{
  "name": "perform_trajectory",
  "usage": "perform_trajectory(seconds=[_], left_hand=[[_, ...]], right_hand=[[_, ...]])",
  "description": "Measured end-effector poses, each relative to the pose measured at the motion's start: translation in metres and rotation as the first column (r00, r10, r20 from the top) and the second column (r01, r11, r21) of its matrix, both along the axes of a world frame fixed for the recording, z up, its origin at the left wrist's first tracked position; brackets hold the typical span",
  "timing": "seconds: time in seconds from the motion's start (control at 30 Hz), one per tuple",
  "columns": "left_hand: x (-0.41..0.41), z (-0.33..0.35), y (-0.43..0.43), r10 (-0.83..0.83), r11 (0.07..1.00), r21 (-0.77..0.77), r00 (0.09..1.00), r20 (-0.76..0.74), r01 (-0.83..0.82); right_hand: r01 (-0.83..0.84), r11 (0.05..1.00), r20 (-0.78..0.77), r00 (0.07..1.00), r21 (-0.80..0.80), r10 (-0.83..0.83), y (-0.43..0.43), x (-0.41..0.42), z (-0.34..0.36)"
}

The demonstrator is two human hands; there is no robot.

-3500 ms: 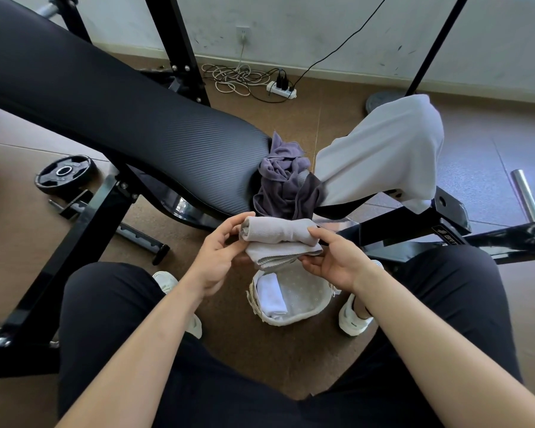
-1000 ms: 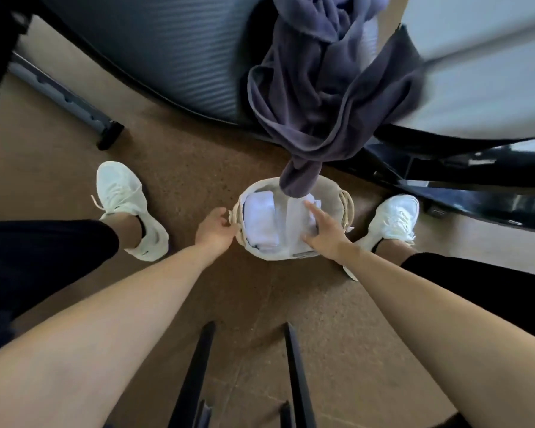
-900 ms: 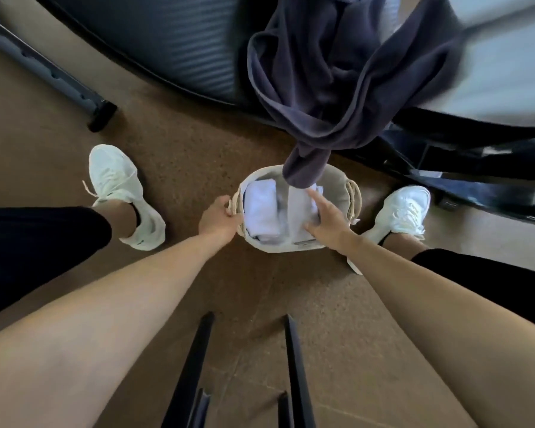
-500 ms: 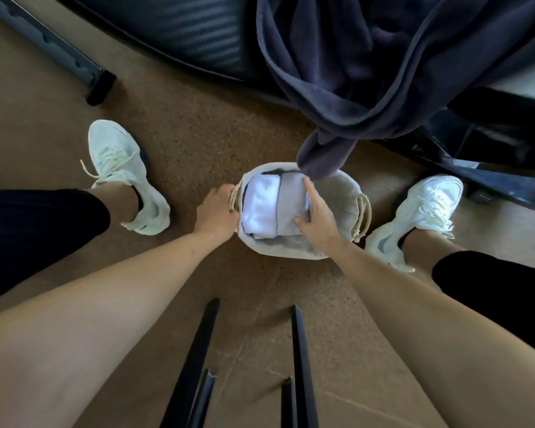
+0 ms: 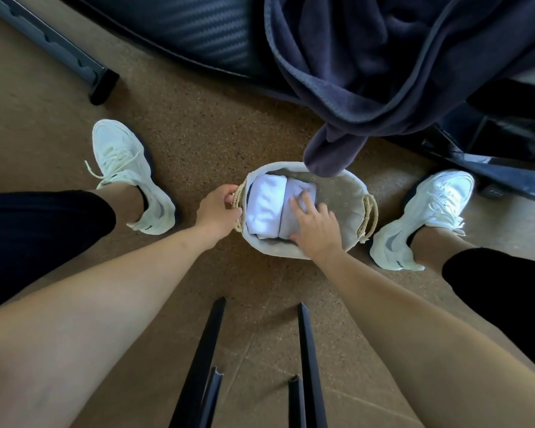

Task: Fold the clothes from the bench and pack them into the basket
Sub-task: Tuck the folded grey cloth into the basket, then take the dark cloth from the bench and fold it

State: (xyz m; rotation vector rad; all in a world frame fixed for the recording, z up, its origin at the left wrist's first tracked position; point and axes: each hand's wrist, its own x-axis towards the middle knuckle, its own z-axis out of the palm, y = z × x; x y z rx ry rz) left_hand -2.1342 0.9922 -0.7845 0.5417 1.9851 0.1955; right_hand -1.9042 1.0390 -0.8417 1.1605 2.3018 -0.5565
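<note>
on speckled brown floor (image 5: 198,125), left hand (image 5: 218,210) grips the basket (image 5: 346,193) handle; right hand (image 5: 317,227) lies flat, fingers spread, on folded grey cloth (image 5: 294,208).

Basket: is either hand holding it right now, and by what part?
The left hand grips the basket by its left rope handle. The right hand holds nothing; it presses flat on the folded grey cloth inside.

Two white sneakers (image 5: 130,177) stand on the brown cork floor (image 5: 198,131).
</note>
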Motion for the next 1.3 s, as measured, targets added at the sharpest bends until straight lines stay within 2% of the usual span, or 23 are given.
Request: perform_trajectory(seconds=[0.17,0.27,0.33,0.37,0.4,0.43,0.47,0.5,0.57,0.6,0.63,0.7,0.8,0.87,0.97,1.03,1.1,1.2,1.3], left_hand=[[-0.006,-0.006,0.004,0.037,0.998,0.039,0.999,0.039,-0.039],[-0.006,-0.007,0.008,0.023,0.997,0.071,0.999,0.030,-0.025],[-0.006,-0.006,0.013,0.004,0.996,0.085,1.000,0.021,-0.005],[-0.005,-0.004,0.016,-0.006,0.996,0.092,1.000,0.016,0.004],[-0.004,-0.003,0.019,-0.013,0.995,0.099,1.000,0.013,0.012],[-0.003,0.000,0.023,-0.023,0.994,0.111,1.000,0.011,0.021],[-0.002,0.003,0.027,-0.029,0.992,0.126,1.000,0.010,0.027],[-0.002,0.006,0.033,-0.029,0.990,0.140,1.000,0.007,0.028],[-0.002,0.011,0.044,-0.002,0.985,0.170,1.000,-0.001,0.002],[-0.002,0.017,0.049,0.022,0.984,0.177,1.000,0.007,-0.023],[-0.002,0.023,0.053,0.046,0.985,0.167,0.999,0.015,-0.048],[0.001,0.035,0.058,0.035,0.989,0.142,0.999,0.009,-0.036],[0.006,0.056,0.061,-0.097,0.990,0.104,0.995,-0.017,0.098],[0.005,0.072,0.063,-0.110,0.990,0.087,0.994,0.004,0.109],[0.007,0.102,0.066,-0.095,0.980,0.187,0.987,0.127,0.071],[0.011,0.130,0.069,-0.195,0.942,0.305,0.968,0.161,0.139],[0.019,0.163,0.070,-0.296,0.879,0.427,0.944,0.144,0.211],[0.028,0.214,0.062,-0.344,0.771,0.600,0.932,0.109,0.215],[0.037,0.253,0.052,-0.447,0.581,0.753,0.894,-0.022,0.308]], right_hand=[[0.051,0.988,0.042,0.998,-0.148,-0.045,0.004,0.002,-0.003],[0.090,0.961,-0.032,0.994,-0.260,-0.101,0.014,0.008,0.011],[0.169,0.947,-0.085,0.976,-0.272,-0.199,0.021,0.013,0.023],[0.268,0.919,-0.098,0.947,-0.291,-0.307,0.025,0.015,0.029],[0.412,0.846,-0.112,0.875,-0.338,-0.470,0.028,0.016,0.040],[0.568,0.712,-0.124,0.739,-0.413,-0.662,0.031,0.016,0.050],[0.675,0.533,-0.145,0.543,-0.510,-0.827,0.036,0.015,0.065],[0.714,0.355,-0.140,0.343,-0.604,-0.929,0.043,0.012,0.078],[0.615,0.114,-0.089,0.071,-0.781,-0.994,0.060,0.007,0.106],[0.504,0.019,-0.031,-0.014,-0.864,-0.999,0.068,0.005,0.120],[0.384,-0.050,0.030,-0.059,-0.922,-0.998,0.075,0.004,0.131],[0.283,-0.109,0.086,-0.095,-0.953,-0.992,0.082,-0.002,0.154],[0.345,-0.103,0.064,-0.124,-0.933,-0.990,0.079,-0.011,0.182],[0.398,-0.083,0.027,-0.146,-0.914,-0.989,0.071,-0.011,0.198],[0.545,0.103,-0.157,-0.052,-0.832,-0.986,0.057,-0.005,0.225],[0.617,0.249,-0.321,-0.007,-0.747,-0.947,0.054,-0.002,0.250],[0.660,0.362,-0.458,0.030,-0.659,-0.888,0.056,0.000,0.279],[0.665,0.504,-0.583,0.126,-0.551,-0.803,0.060,0.004,0.324],[0.563,0.602,-0.635,0.168,-0.567,-0.754,0.060,0.005,0.364]])
